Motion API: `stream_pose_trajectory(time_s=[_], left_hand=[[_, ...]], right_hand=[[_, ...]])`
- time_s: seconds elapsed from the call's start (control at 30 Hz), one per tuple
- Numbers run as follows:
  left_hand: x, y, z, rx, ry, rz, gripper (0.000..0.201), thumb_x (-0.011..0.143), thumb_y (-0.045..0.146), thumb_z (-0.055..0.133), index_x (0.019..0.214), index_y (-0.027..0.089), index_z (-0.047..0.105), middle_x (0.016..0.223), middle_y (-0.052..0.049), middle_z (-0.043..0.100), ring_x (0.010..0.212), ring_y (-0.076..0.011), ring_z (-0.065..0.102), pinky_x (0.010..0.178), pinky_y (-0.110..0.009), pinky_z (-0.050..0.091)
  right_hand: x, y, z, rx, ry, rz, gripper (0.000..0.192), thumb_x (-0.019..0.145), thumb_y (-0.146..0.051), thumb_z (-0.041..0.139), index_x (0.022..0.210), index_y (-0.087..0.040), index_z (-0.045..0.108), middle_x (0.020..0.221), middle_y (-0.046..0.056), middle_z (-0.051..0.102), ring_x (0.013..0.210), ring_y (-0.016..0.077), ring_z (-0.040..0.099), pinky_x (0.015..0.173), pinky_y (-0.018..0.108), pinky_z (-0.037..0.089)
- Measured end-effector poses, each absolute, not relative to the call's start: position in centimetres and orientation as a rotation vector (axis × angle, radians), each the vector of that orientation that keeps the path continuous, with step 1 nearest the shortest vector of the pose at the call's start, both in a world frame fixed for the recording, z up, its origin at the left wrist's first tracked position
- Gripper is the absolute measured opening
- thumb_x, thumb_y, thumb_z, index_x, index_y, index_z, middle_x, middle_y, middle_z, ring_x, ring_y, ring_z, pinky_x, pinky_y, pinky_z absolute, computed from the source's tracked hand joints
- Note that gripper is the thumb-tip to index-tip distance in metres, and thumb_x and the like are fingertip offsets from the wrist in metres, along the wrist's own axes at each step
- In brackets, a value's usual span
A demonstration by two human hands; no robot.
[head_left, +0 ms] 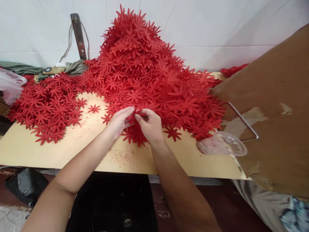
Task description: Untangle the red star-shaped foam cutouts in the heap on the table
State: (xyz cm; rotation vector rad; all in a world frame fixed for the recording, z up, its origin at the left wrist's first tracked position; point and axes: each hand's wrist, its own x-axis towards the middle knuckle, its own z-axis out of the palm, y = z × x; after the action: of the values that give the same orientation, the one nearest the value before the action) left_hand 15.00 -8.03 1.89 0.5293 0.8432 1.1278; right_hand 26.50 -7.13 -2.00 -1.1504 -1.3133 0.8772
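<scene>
Your hands: two – left hand [118, 124] and right hand [152, 127].
Red flower heaps: two – you have one large heap [135, 64] and one smaller heap [50, 100].
Heaped flowers: too many, too overlapped for you to count.
Flowers alone between heaps: one stray flower [94, 109].
Clear plastic: one container [209, 145].
Under everything: one worktop [178, 161].
Cardboard: one brown panel [277, 96].
Wall: one metal strip [78, 36].

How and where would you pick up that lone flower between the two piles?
Probably pinch a near-side petal from above: the flower lies nearly flat on the board, apart from both piles, and its slim petals spread outward. The left hand is nearer.
</scene>
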Motion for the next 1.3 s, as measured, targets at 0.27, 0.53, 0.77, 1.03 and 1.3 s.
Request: stream_pose_trajectory(time_s=[0.27,0.53,0.77,1.03,1.3], left_hand=[[14.9,-7.7,0.0,0.651,0.909,1.158,0.004,0.076,0.012,0.064,0.075,0.014,0.067,0.07,0.001,0.068,0.064,-0.0066,0.059,0.07,-0.023,0.048],[14.1,-6.9,-0.9,0.689,1.036,1.245,0.017,0.079,0.01,0.057,0.088,0.017,0.07,0.084,0.0,0.073,0.066,-0.0089,0.061,0.068,-0.025,0.051],[13.7,-6.6,-1.9,0.795,1.09,1.343,0.007,0.07,0.013,0.071,0.074,0.015,0.065,0.065,0.003,0.066,0.058,-0.0063,0.054,0.064,-0.021,0.044],[13.5,-6.3,-2.3,0.828,1.012,1.387,0.004,0.076,0.018,0.066,0.076,0.016,0.063,0.07,0.003,0.065,0.064,-0.0071,0.056,0.07,-0.022,0.044],[13.6,-6.1,-2.4,0.813,1.026,1.348,0.01,0.075,0.018,0.067,0.076,0.016,0.058,0.066,0.003,0.063,0.059,-0.0082,0.056,0.065,-0.024,0.045]], right_hand=[[26.2,-6.9,-1.3,-1.275,-1.482,0.725,0.027,0.081,-0.04,0.053,0.063,-0.02,0.051,0.054,-0.003,0.048,0.053,0.0103,0.042,0.055,0.027,0.036],[26.2,-4.7,-2.2,-1.259,-1.588,0.616,0.027,0.074,-0.044,0.062,0.086,-0.02,0.058,0.091,0.005,0.061,0.082,0.0166,0.057,0.078,0.035,0.049],[26.3,-4.3,-0.5,-1.05,-1.697,1.176,0.035,0.069,-0.048,0.07,0.086,-0.018,0.064,0.078,0.002,0.067,0.072,0.0146,0.062,0.075,0.034,0.054],[25.6,-4.0,-1.8,-1.049,-1.426,1.184,0.039,0.062,-0.054,0.074,0.08,-0.02,0.069,0.078,0.001,0.071,0.072,0.0146,0.064,0.076,0.035,0.055],[26.6,-3.3,-2.3,-1.024,-0.972,1.106,0.05,0.044,-0.058,0.082,0.062,-0.02,0.054,0.051,-0.007,0.056,0.044,0.0072,0.049,0.044,0.022,0.045]])
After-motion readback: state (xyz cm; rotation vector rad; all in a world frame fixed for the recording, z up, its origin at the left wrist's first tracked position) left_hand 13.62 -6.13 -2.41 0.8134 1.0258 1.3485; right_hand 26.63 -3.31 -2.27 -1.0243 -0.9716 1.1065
